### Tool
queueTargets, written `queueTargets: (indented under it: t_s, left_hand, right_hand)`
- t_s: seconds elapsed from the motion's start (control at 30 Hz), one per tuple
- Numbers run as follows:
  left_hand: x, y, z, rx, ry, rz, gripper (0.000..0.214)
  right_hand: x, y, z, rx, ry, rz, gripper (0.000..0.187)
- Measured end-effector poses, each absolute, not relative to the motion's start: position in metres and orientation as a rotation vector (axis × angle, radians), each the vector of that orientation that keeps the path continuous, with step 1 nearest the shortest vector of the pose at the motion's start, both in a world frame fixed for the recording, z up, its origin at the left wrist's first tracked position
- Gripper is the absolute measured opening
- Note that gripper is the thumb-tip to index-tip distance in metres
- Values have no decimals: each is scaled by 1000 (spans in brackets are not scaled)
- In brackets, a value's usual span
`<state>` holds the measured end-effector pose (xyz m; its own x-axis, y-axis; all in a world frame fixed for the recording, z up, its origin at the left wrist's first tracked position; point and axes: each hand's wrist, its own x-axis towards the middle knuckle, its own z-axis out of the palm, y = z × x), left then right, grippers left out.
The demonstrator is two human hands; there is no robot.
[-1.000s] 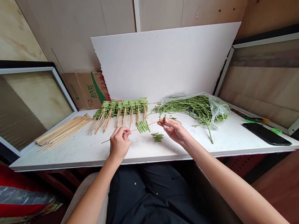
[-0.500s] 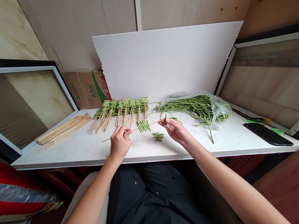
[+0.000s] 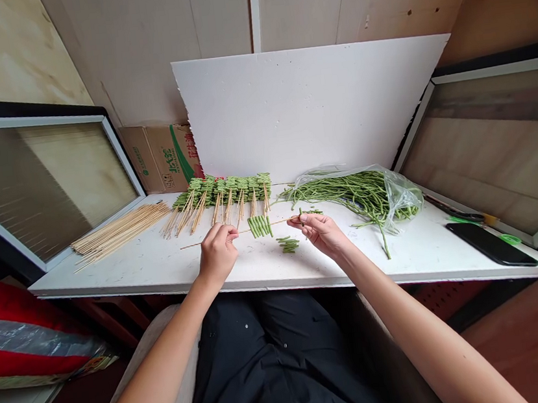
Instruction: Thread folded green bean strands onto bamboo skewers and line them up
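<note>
My left hand (image 3: 217, 252) pinches a thin bamboo skewer (image 3: 241, 232) held level above the white table (image 3: 159, 267). Several short green bean pieces (image 3: 259, 226) are threaded side by side on its middle. My right hand (image 3: 320, 232) is closed at the skewer's right tip, pinching one more bean piece (image 3: 300, 213) against it. A small heap of cut bean pieces (image 3: 288, 245) lies on the table between my hands.
Finished bean skewers (image 3: 222, 195) lie in a row at the back. Bare skewers (image 3: 118, 231) are piled at the left. A plastic bag of long beans (image 3: 363, 192) sits at the right, then scissors (image 3: 467, 216) and a black phone (image 3: 492, 244). A white board (image 3: 316, 107) and cardboard box (image 3: 160, 157) stand behind.
Both hands keep the same grip on the skewer. The camera has shifted slightly, so the whole scene sits a little further right.
</note>
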<state>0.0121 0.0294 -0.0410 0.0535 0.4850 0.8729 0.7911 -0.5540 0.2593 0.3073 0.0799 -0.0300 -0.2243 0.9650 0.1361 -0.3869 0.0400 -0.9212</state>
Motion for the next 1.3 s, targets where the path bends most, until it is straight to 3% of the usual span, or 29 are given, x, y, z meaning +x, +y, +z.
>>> queueTargets:
  t_s: [0.67,1.03,1.13,1.3]
  left_hand:
    - [25,22,-39,-2059,-1103,-1509,33]
    - [29,23,-42,-2061,-1248,-1535,25]
    - [22,30,-45,-2041,-1333,-1567,22]
    - [9,38,-51,-2030,-1435,-1606,20]
  right_hand:
    - [278,61,-37,-747,-1146,1450,32]
    - [278,62,-40,-771,-1263,1439,36]
    - [297,77,-42,-811,-1554,1256,39]
    - [317,94,-54,-1189,-2087,382,25]
